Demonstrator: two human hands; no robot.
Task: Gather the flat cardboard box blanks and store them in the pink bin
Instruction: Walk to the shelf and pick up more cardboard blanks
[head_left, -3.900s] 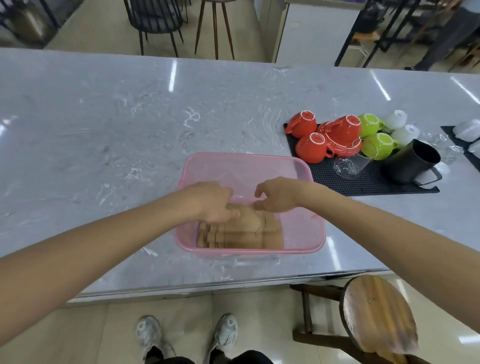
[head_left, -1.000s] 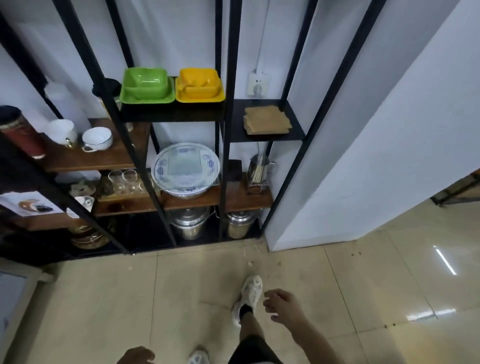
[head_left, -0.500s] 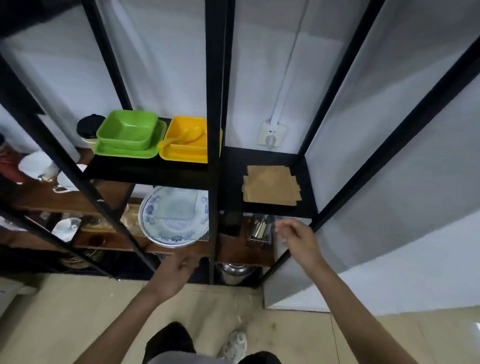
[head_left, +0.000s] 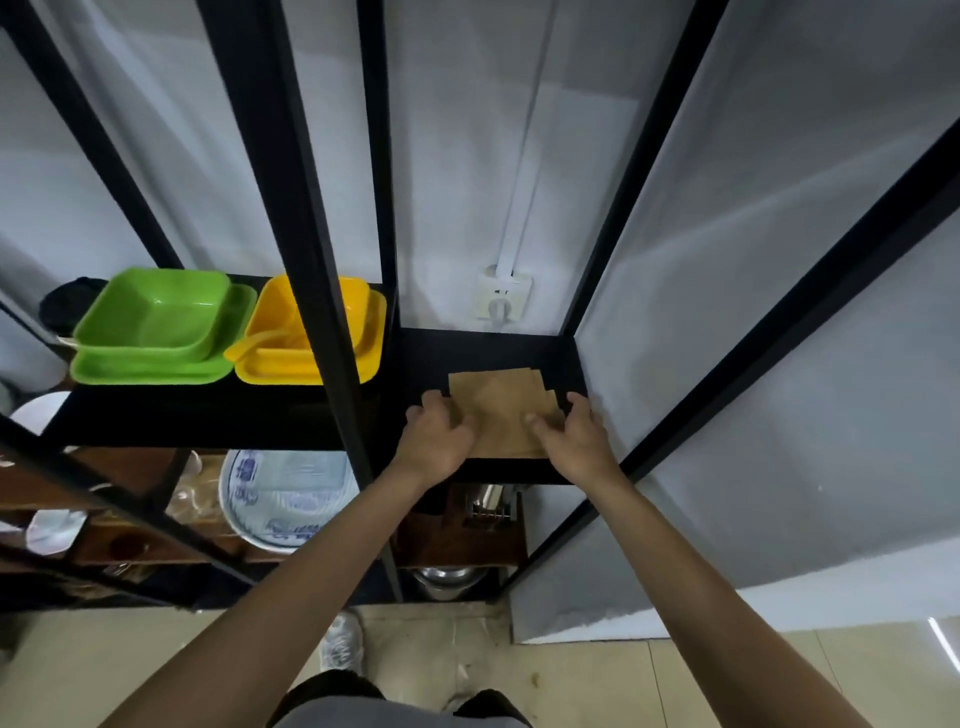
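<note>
A small stack of flat brown cardboard blanks (head_left: 501, 402) lies on a black shelf (head_left: 498, 348) in a black metal rack. My left hand (head_left: 436, 436) clasps the stack's left edge with curled fingers. My right hand (head_left: 576, 436) holds the right edge, thumb on top and fingers along the side. The near part of the stack is hidden under both hands. The stack still rests on the shelf. The pink bin is not in view.
A black upright post (head_left: 322, 322) stands just left of my left hand. Green dishes (head_left: 156, 322) and yellow dishes (head_left: 280, 338) sit on the shelf to the left. A wall socket (head_left: 501, 301) is behind the shelf. A blue-patterned plate (head_left: 280, 499) and steel pots sit lower down.
I left the counter with the pink bin and walked to the rack. In the last half second both hands rose from below the shelf and closed on the cardboard stack.
</note>
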